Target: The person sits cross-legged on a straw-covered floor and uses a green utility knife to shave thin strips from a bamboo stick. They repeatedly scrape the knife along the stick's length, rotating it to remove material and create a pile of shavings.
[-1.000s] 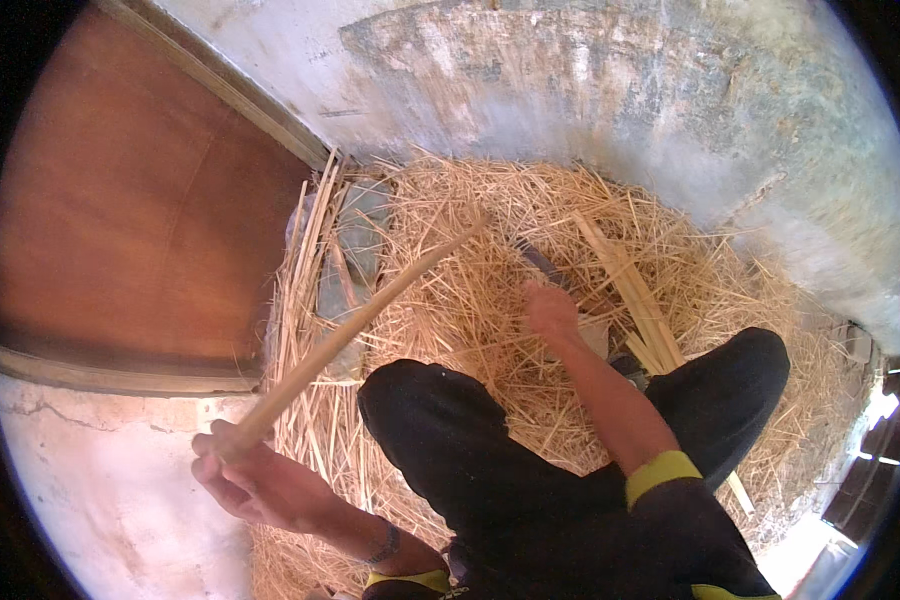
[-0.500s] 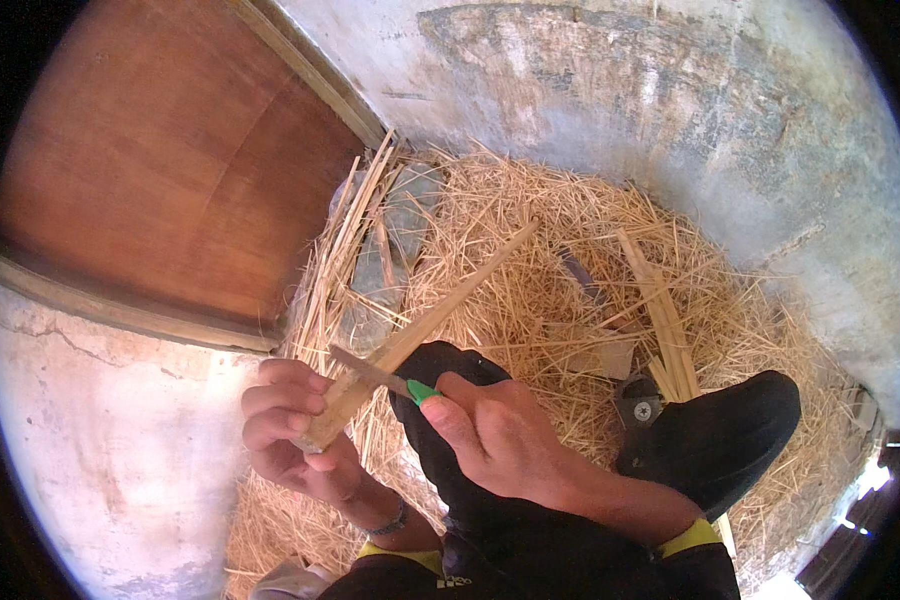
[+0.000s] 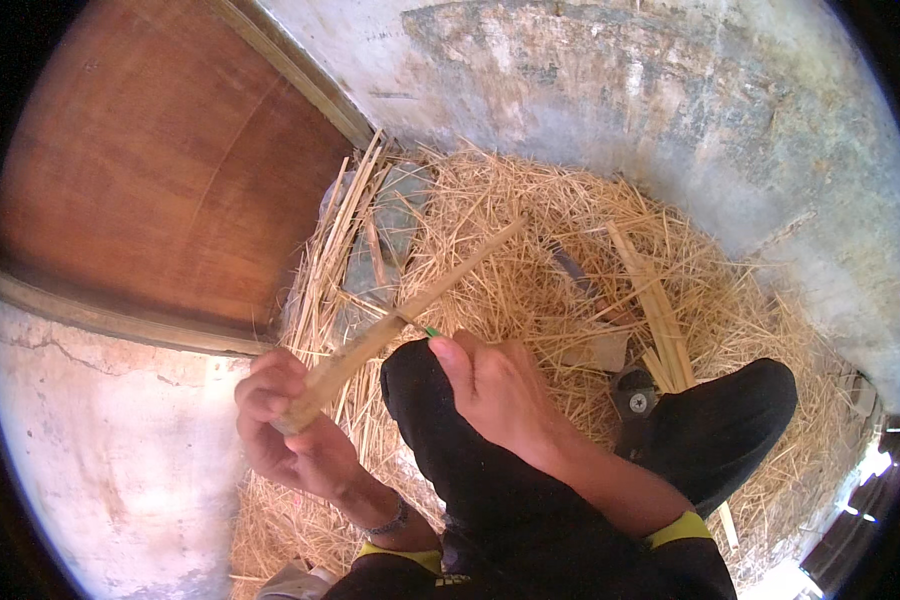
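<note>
My left hand (image 3: 310,462) grips the near, thicker end of a long bamboo strip (image 3: 370,345), thumb on one side and fingers on the other. The strip slants up and away to the right, its far end over the straw. In my right hand (image 3: 510,400) is a small knife with a green handle (image 3: 431,332), mostly hidden by the fist. Its short blade (image 3: 407,318) lies against the strip about midway along, next to my raised knee (image 3: 415,375).
Shavings and straw (image 3: 510,180) cover the floor. Thin split strips (image 3: 345,225) lean over grey stones by the brown door panel (image 3: 170,170). To the right lie a dark-bladed tool (image 3: 570,265) and wider bamboo pieces (image 3: 655,300). A stained wall (image 3: 650,100) curves behind.
The knife in my right hand has slid up and away along the strip, from near my left hand to about its middle. My left hand has shifted slightly left with the strip.
</note>
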Motion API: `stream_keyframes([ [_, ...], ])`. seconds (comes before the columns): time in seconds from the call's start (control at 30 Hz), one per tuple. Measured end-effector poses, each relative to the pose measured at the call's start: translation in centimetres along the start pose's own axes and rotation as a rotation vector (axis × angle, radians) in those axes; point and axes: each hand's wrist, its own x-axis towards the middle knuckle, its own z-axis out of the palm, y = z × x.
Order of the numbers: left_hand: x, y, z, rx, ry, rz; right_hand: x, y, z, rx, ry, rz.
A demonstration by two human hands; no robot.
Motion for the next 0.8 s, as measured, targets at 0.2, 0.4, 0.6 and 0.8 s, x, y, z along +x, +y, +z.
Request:
stream_keyframes([
  [0.2, -0.4, -0.2, -1.1, 0.012, -0.056, 0.021, -0.6, -3.3, -1.2, -0.055, -0.137, 0.008],
  [0.4, -0.3, 0.2, -0.8, -0.020, -0.068, 0.001, -0.8, -3.4, -0.9, -0.088, -0.063, -0.037],
  [0.6, 0.1, 1.0, -3.0, 0.062, -0.207, 0.004, -1.7, -2.4, 0.6, -0.169, -0.003, -0.041],
  [0.8, -0.3, 1.0, -3.0, 0.005, -0.180, 0.009, -1.6, 6.9, -0.8, -0.268, -0.085, 0.366],
])
